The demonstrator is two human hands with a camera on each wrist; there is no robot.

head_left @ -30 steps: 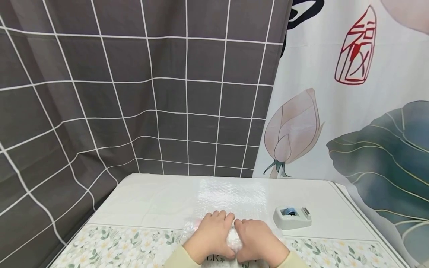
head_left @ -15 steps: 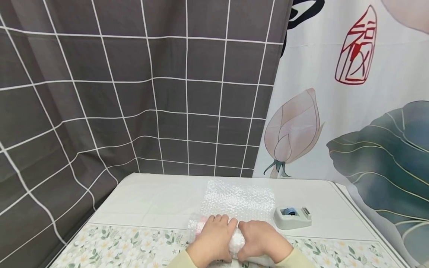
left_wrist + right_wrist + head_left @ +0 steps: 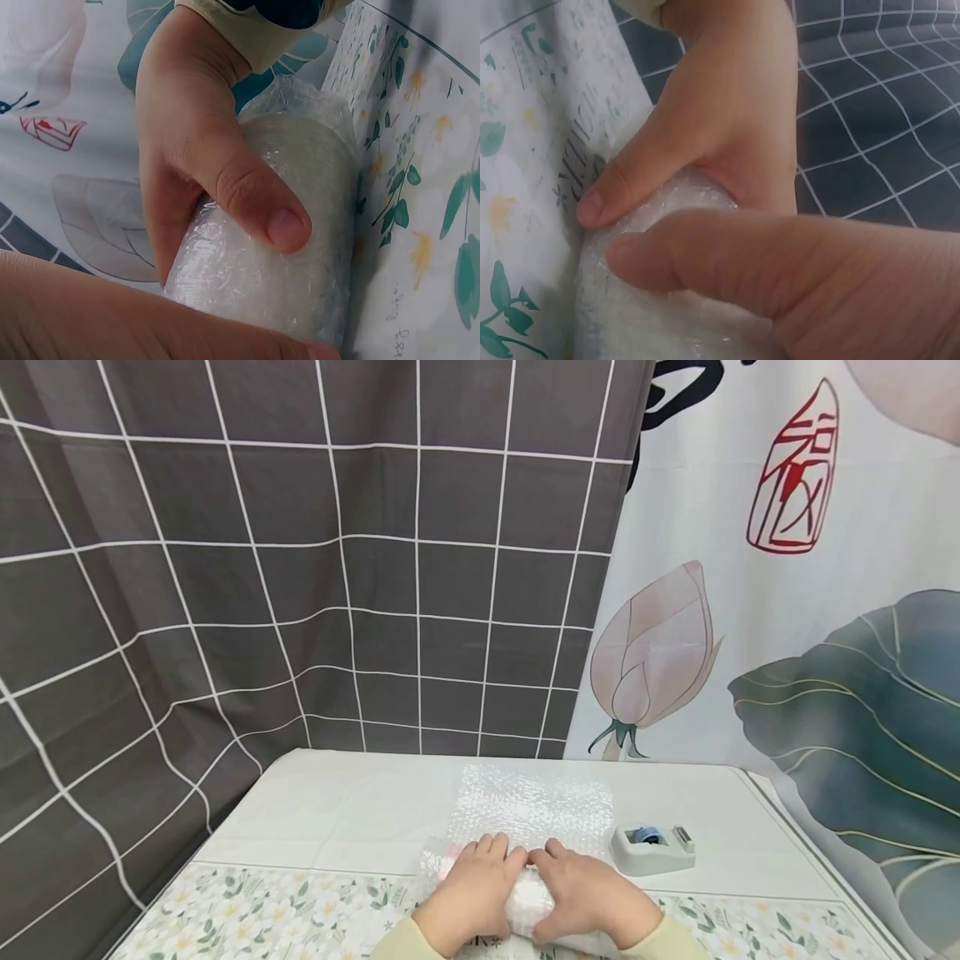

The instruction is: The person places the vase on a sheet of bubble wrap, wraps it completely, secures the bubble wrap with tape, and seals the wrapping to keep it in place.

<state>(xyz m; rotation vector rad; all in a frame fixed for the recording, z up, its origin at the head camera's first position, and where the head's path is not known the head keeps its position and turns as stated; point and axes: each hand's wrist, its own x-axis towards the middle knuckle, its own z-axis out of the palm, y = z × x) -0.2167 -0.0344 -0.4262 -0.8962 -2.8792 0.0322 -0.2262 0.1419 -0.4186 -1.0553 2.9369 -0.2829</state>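
A cylindrical thing wrapped in bubble wrap [image 3: 528, 897] lies crosswise at the near side of the table; the wrapping hides what it is. Toward its left end, my left hand [image 3: 474, 887] grips it with the thumb on the near side and the fingers over the top. My right hand [image 3: 588, 893] holds the roll the same way on the right, its thumb [image 3: 289, 229] pressed on the plastic in the left wrist view. Beyond both hands, the loose bubble wrap sheet [image 3: 531, 802] stretches flat toward the back. Some pink shows through the plastic beside my left hand.
A pale tape dispenser [image 3: 654, 853] with a blue roll stands right of the sheet. The table [image 3: 352, 810] has a white back part and a floral cloth [image 3: 277, 914] in front. A dark grid curtain [image 3: 450, 568] and a white lotus-print curtain [image 3: 675, 527] hang behind.
The roll and the loose sheet have shifted slightly to the right. My right hand's fingers reach further over the roll than half a second ago, and both hands keep hold of it.
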